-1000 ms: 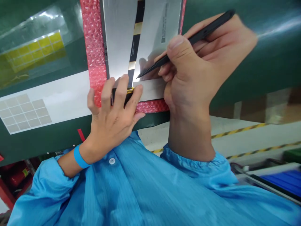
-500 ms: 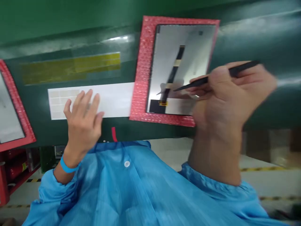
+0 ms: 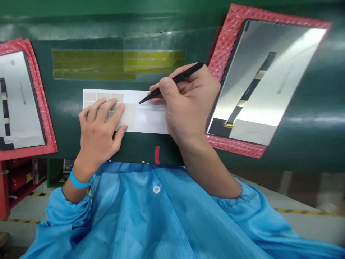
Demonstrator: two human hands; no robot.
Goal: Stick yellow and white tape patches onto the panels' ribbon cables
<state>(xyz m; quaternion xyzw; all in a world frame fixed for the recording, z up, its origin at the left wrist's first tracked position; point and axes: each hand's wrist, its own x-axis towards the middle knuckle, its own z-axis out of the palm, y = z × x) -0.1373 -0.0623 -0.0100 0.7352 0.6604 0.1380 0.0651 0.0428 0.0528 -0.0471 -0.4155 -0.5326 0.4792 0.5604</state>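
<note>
My left hand (image 3: pixel 101 127) lies with its fingers spread on a white sheet (image 3: pixel 151 120) that bears rows of pale rectangular stickers (image 3: pixel 129 117). Black pointed tweezers (image 3: pixel 176 79) are pinched in my right hand (image 3: pixel 185 102), above the sheet's right part. Their tip is just right of the stickers; whether it touches the sheet I cannot tell. To the right, a display panel (image 3: pixel 285 90) with its silvery back up and a dark flex cable (image 3: pixel 250 88) rests on red bubble wrap (image 3: pixel 226 43). My left fingers cover some stickers.
A yellow gridded sticker sheet (image 3: pixel 88 64) lies behind the white sheet on the green table (image 3: pixel 67 144). Another display panel (image 3: pixel 25 118) on red bubble wrap is at the left. A red strip (image 3: pixel 157 155) marks the table's near edge.
My right hand with the tweezers has moved left from over the right display panel to the white sheet. The view has shifted, and my left hand stays on the sheet.
</note>
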